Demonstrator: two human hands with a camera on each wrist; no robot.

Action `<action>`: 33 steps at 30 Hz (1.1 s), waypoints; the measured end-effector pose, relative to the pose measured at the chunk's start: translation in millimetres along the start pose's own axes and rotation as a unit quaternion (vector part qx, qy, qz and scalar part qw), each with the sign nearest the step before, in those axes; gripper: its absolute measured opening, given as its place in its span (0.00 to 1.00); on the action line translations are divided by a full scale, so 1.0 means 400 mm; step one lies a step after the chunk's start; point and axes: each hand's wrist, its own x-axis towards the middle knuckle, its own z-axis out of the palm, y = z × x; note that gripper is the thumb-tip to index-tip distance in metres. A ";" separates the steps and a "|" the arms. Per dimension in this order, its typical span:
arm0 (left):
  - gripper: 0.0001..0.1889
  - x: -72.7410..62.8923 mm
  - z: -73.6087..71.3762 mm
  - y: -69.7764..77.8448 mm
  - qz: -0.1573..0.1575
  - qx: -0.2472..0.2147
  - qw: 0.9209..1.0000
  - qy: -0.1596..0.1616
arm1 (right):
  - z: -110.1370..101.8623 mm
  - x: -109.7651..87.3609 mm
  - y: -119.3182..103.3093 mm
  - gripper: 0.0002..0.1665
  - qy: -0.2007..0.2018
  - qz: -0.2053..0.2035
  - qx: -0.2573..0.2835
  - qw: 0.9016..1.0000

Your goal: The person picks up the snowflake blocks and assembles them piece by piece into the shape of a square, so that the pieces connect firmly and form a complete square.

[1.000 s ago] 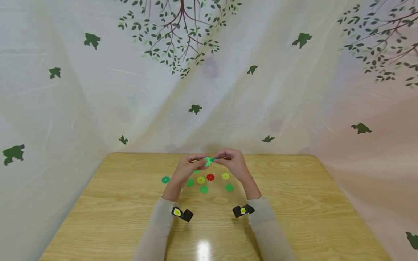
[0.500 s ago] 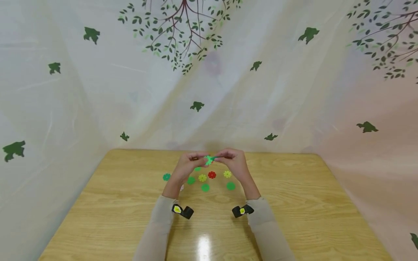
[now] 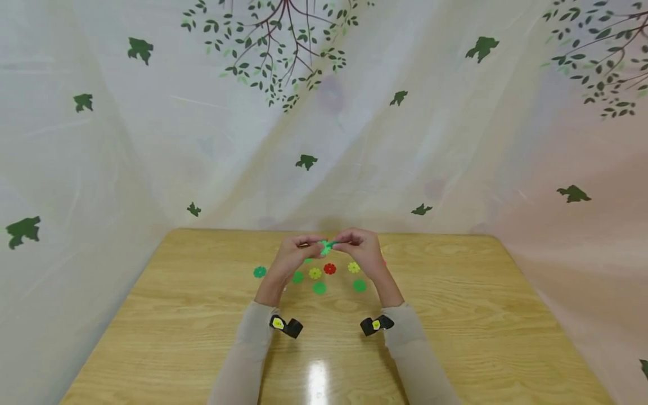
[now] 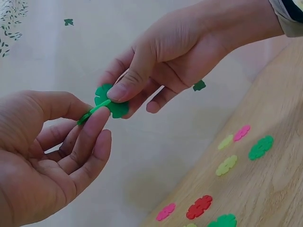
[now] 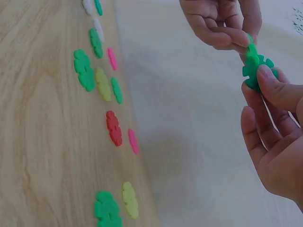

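Two hands, raised over a wooden table [image 3: 455, 320], bring two notched, flower-shaped green discs together. The left hand [image 3: 295, 257] pinches the left disc [image 4: 85, 117] between thumb and fingers; seen from the left wrist it stands nearly edge-on. The right hand [image 3: 363, 256] pinches the right disc [image 4: 120, 111], thumb on its face and fingers behind. The two discs touch, set crosswise, in the gap between the hands; whether their notches have slotted together, I cannot tell.

On the table, below the hands, loose discs lie flat. A red disc [image 3: 330, 269] sits between two yellow discs [image 3: 315, 273]. Nearer the person are two green discs [image 3: 319, 288], well apart, and a bluish-green disc [image 3: 260, 272] lies out past the left wrist. The right wrist view also shows pink discs [image 5: 133, 141] and white discs [image 5: 98, 29]. Both sleeves are pale [image 3: 243, 349], each with a black camera [image 3: 286, 326] at the wrist. Behind hangs a pale curtain [image 3: 228, 146] printed with leafy branches and green birds.
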 end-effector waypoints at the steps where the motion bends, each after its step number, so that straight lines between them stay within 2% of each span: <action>1: 0.15 0.000 -0.001 -0.001 0.001 0.003 1.000 -0.003 | -0.003 0.000 0.000 0.04 -0.006 -0.001 -0.004 1.000; 7: 0.16 0.002 -0.008 -0.007 0.005 0.002 1.000 -0.013 | -0.014 0.000 -0.012 0.08 -0.044 0.009 -0.016 0.999; 12: 0.16 0.008 -0.021 -0.013 -0.001 0.000 1.000 -0.002 | -0.021 0.007 -0.014 0.13 -0.078 0.030 -0.039 0.996; 15: 0.17 0.009 -0.031 -0.016 -0.004 0.010 1.000 -0.001 | -0.031 0.010 -0.017 0.16 -0.092 0.049 -0.062 0.993; 18: 0.18 0.009 -0.040 -0.016 0.000 0.023 1.000 -0.008 | -0.043 0.007 -0.048 0.17 -0.114 0.068 -0.090 0.987; 22: 0.20 0.011 -0.047 -0.017 0.005 0.019 1.000 -0.014 | -0.075 0.002 -0.039 0.15 -0.164 0.058 -0.136 0.975; 25: 0.19 0.011 -0.050 -0.016 0.006 0.011 1.000 -0.015 | -0.107 -0.005 0.002 0.13 -0.204 0.050 -0.168 0.963; 33: 0.19 0.010 -0.054 -0.019 0.006 0.003 1.000 -0.017 | -0.167 -0.045 0.028 0.14 -0.284 0.090 -0.224 0.928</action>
